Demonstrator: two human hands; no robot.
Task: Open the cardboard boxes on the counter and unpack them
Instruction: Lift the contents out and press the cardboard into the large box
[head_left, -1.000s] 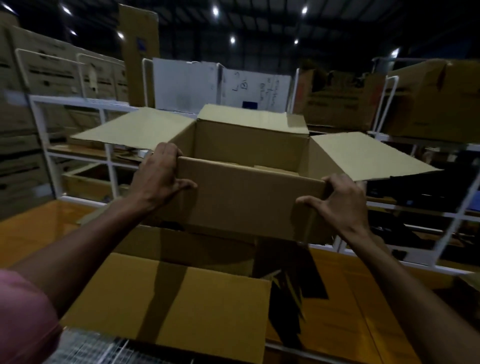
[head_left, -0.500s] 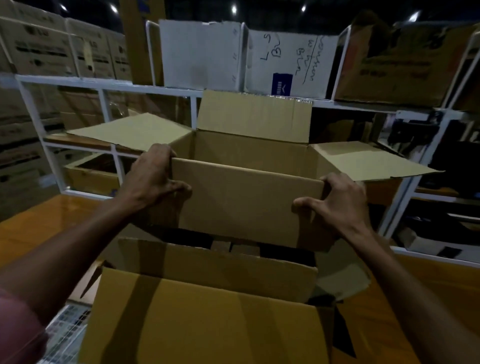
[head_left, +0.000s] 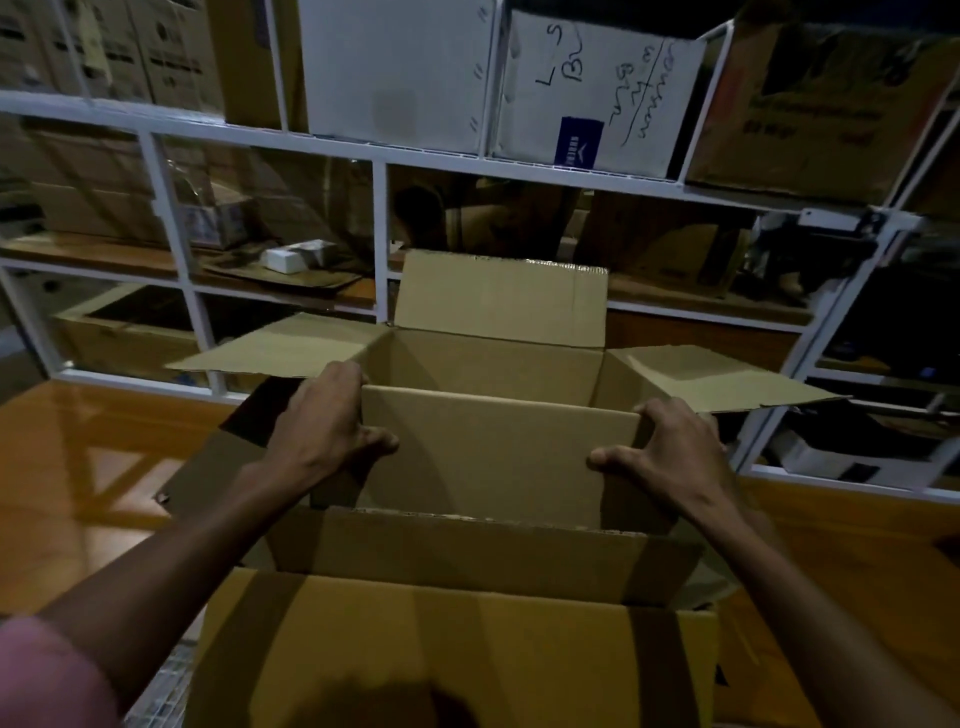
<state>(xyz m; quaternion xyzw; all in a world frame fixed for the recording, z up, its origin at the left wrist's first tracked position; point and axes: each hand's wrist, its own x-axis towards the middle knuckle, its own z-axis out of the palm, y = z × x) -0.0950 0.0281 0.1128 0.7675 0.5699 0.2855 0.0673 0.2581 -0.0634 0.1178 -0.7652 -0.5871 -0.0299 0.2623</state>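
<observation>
An open inner cardboard box (head_left: 498, 457) is held at its two near top corners. The left hand (head_left: 324, 421) grips the left corner, fingers curled over the rim and thumb pressed on the front wall. The right hand (head_left: 670, 457) clamps the right corner the same way, thumb spread on the front wall and fingers hooked over the edge.

This inner box has its four flaps open: the far flap (head_left: 501, 299) stands upright, and the side flaps lie spread out flat to left and right. Its lower part sits inside a larger outer cardboard box (head_left: 467, 649), which stands nearer the camera than the inner box, with its own near flap folded down toward the viewer. Whether the inner box's bottom rests on anything cannot be told.

Both boxes are over a glossy orange-brown surface (head_left: 93, 467). Beyond the inner box stands a white metal shelf rack (head_left: 382, 234) loaded with brown cartons, and directly above it on the rack a white carton with handwriting (head_left: 602, 88). A pink sleeve (head_left: 47, 675) shows below and left of the outer box.
</observation>
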